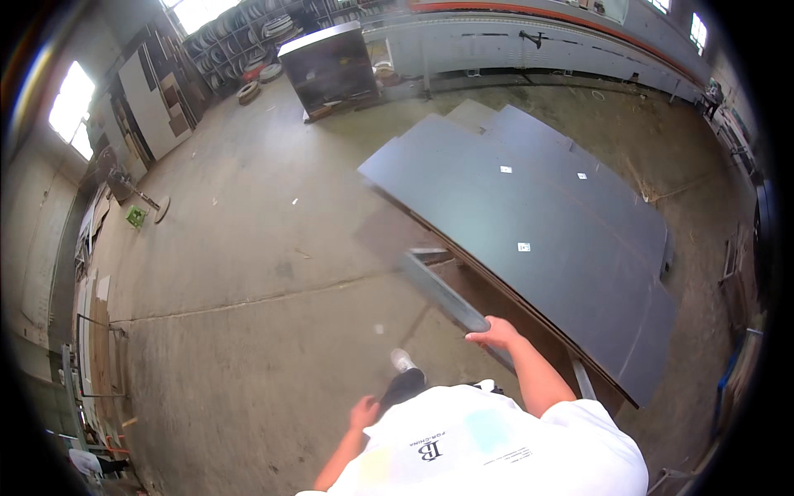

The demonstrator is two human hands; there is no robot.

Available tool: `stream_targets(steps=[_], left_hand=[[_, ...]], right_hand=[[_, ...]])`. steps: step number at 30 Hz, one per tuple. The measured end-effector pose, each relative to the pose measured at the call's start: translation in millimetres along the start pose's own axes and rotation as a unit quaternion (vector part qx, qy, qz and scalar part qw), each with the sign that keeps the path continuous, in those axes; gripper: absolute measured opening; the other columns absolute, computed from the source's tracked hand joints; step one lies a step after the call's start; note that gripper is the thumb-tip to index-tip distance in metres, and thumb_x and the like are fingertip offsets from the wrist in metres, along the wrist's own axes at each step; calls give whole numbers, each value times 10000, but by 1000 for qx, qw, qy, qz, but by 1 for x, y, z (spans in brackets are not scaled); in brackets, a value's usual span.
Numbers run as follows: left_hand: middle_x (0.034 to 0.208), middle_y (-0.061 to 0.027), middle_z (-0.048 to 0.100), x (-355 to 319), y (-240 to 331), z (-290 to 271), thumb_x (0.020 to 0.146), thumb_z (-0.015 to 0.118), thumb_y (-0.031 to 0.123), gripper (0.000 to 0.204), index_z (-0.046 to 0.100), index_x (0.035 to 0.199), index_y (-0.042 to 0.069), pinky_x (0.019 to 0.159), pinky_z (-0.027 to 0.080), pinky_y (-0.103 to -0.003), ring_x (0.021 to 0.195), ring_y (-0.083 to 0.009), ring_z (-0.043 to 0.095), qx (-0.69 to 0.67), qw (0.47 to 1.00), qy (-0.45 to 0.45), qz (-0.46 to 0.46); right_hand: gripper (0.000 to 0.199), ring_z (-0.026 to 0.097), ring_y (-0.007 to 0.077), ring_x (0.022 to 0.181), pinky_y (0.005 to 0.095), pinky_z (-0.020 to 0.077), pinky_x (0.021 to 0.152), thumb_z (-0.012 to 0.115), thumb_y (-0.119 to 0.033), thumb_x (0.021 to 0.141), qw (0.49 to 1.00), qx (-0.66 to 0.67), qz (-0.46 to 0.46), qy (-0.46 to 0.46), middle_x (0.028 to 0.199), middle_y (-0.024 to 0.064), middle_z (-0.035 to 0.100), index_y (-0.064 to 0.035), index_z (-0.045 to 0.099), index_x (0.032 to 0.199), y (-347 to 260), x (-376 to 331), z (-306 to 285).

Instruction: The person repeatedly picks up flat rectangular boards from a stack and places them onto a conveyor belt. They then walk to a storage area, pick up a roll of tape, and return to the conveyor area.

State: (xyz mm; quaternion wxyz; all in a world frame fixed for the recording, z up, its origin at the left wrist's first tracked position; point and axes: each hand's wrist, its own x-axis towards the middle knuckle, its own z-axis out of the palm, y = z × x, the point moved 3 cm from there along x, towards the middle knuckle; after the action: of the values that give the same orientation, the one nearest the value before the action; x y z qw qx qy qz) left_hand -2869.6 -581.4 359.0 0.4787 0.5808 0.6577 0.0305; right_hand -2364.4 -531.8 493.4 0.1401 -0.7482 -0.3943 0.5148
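Observation:
My right hand [495, 332] is wrapped round a flat grey bar [451, 296], which slants along the near left side of a stack of large panels. Dark grey boards [529, 207] with small white labels lie flat in that stack, their edges stepped unevenly. Under the stack a support leg [582, 379] shows, and the bar looks like part of the frame carrying the boards. My left hand [364, 412] hangs low beside my thigh, away from the stack. Nothing can be made out in it, and its fingers are too small and blurred to read.
A dark cabinet-like block [329, 70] with a pale top stands ahead. Behind it, a long grey machine [513, 45] with an orange strip runs along the far side. Racks of rolled edging [240, 41] fill the back left. Boards [147, 107] lean on the left wall, near a green crate [136, 217].

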Motion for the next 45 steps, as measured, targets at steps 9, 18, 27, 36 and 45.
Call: stream_targets(steps=[9, 18, 27, 36, 45], left_hand=[[1298, -150, 701, 146, 21, -175, 919, 674, 425, 522, 667, 1353, 136, 1033, 522, -417, 1220, -325, 657, 209, 968, -140, 7], [1191, -144, 744, 291, 58, -292, 948, 689, 313, 458, 671, 1307, 29, 939, 553, -364, 1093, -209, 709, 13, 995, -72, -63], [1194, -168, 746, 422, 65, -409, 935, 694, 326, 443, 700, 1285, 54, 957, 546, -374, 1113, -258, 705, 55, 988, -120, -75], [1123, -172, 761, 626, 75, -541, 921, 679, 325, 433, 715, 1232, 27, 916, 558, -401, 1033, -268, 732, 100, 983, -152, 14], [1256, -166, 717, 798, 179, -667, 937, 651, 337, 438, 702, 1278, 66, 996, 534, -422, 1165, -329, 681, 140, 980, -135, 37]], right_hand=[[367, 734, 269, 804, 376, 571, 766, 787, -358, 620, 985, -83, 98, 117, 792, 121, 743, -53, 703, 804, -107, 146, -36], [349, 749, 221, 846, 364, 571, 814, 766, -350, 694, 977, -39, 170, 121, 859, 63, 772, -97, 723, 931, -206, 240, -19], [449, 751, 249, 880, 379, 574, 830, 762, -355, 671, 962, -25, 215, 169, 888, 111, 772, -71, 727, 1019, -262, 297, -16], [672, 717, 334, 1037, 416, 556, 931, 851, -380, 646, 926, -2, 290, 243, 1088, 186, 747, -71, 670, 1215, -282, 317, 6], [905, 421, 308, 1459, 527, 289, 1232, 835, -460, 755, 827, -78, 323, 453, 1552, 146, 471, -83, 450, 1482, -439, 399, 37]])
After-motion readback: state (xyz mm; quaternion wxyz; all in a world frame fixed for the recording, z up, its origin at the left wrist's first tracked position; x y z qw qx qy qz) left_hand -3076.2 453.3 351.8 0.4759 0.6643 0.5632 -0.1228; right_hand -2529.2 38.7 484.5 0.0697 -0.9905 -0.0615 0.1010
